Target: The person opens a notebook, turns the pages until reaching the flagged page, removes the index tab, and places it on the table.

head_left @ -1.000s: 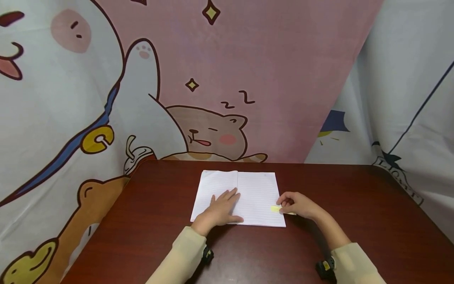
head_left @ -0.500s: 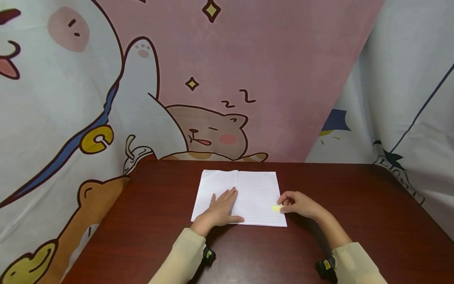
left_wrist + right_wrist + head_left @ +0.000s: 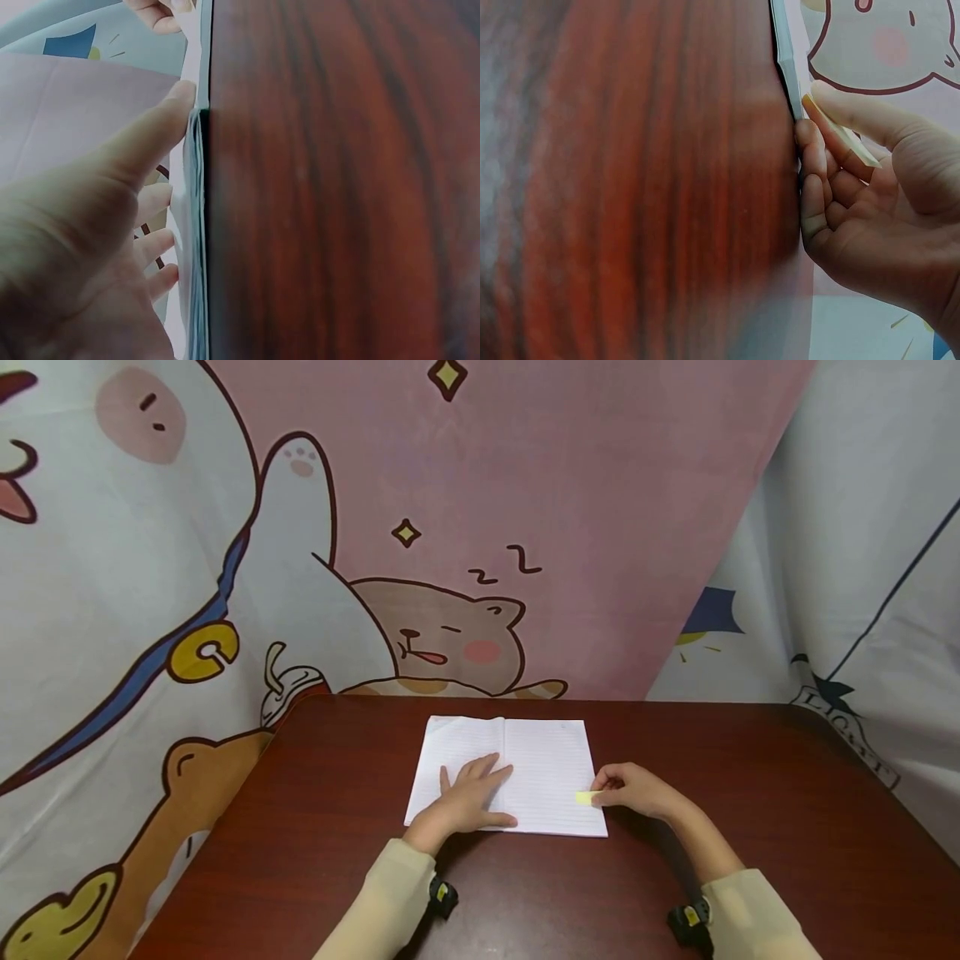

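Observation:
An open lined notebook [image 3: 543, 752] lies flat on the table. My left hand [image 3: 467, 800] rests spread on it, fingers across the left page and the centre fold, thumb near the bottom edge. In the left wrist view the left hand [image 3: 97, 217] presses the pages with straight fingers. At the right page's edge my right hand [image 3: 637, 789] pinches a small yellow sticky note [image 3: 584, 797], part of which lies over the page. The right wrist view shows the strip of sticky note [image 3: 847, 135] between thumb and forefinger, the other fingers of the right hand [image 3: 885, 217] curled beneath.
The dark red-brown wooden table [image 3: 315, 877] extends around the notebook on all sides. Behind it hangs a pink and white cloth [image 3: 600, 527] printed with cartoon animals. A white cloth [image 3: 877, 568] hangs at the right. Each wrist carries a small black camera.
Both hands stay nearly in place. The sticky note's tail, visible right of the right fingers a second ago, no longer shows in the head view. The left fingers have spread slightly.

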The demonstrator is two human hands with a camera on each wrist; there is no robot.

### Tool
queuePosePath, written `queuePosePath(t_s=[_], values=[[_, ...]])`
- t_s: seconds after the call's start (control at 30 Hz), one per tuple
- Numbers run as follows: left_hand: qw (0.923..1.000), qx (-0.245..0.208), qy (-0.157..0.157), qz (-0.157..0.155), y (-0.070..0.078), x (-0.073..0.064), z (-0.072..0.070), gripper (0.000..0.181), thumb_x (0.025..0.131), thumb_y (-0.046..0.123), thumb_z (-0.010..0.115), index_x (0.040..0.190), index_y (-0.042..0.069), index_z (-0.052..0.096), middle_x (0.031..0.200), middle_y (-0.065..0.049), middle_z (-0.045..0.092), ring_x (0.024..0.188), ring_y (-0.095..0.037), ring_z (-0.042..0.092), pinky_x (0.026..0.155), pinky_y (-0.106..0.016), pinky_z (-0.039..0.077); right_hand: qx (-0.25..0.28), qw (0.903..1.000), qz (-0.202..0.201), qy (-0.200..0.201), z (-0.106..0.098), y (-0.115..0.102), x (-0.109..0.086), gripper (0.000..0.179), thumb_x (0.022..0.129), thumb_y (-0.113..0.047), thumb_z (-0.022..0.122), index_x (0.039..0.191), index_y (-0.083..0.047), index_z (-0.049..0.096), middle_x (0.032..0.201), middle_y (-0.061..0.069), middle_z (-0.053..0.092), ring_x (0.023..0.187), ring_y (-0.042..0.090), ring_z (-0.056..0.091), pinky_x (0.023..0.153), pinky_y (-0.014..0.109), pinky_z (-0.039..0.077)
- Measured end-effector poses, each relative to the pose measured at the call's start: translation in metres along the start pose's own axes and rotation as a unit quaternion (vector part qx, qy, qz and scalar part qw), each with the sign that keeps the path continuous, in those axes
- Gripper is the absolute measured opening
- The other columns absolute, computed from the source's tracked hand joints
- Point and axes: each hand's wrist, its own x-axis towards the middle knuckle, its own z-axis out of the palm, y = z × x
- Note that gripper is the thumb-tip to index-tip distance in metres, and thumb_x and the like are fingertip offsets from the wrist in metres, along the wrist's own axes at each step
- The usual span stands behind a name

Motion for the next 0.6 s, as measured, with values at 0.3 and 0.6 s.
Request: queuePosePath(t_s=[0.3, 0.6], values=[[0.9999, 0.001, -0.014, 0.006, -0.0044, -0.0013, 0.0026, 0.082, 0.088, 0.054, 0.068, 0.156, 0.023, 0.034, 0.168, -0.003, 0.016, 0.155, -0.030, 0.016, 0.114, -0.076, -0.002, 0.001, 1.0000, 0.008, 0.002, -0.0008, 0.0018, 0.0018, 0.015, 0.090, -0.010, 0.071, 0.093, 0.004, 0.067, 0.079, 0.003, 0.059, 0.067, 0.007, 0.045, 0.059, 0.021, 0.038], [0.9998, -0.003, -0.017, 0.009, -0.0057, -0.0009, 0.0039, 0.082, 0.089, 0.054, 0.068, 0.157, 0.024, 0.032, 0.169, -0.003, 0.014, 0.156, -0.029, 0.014, 0.114, -0.076, -0.004, 0.000, 0.9997, 0.020, 0.015, -0.0006, 0.0004, -0.0003, 0.014, 0.091, -0.013, 0.071, 0.093, 0.001, 0.068, 0.082, 0.004, 0.062, 0.067, 0.010, 0.043, 0.057, 0.023, 0.036]])
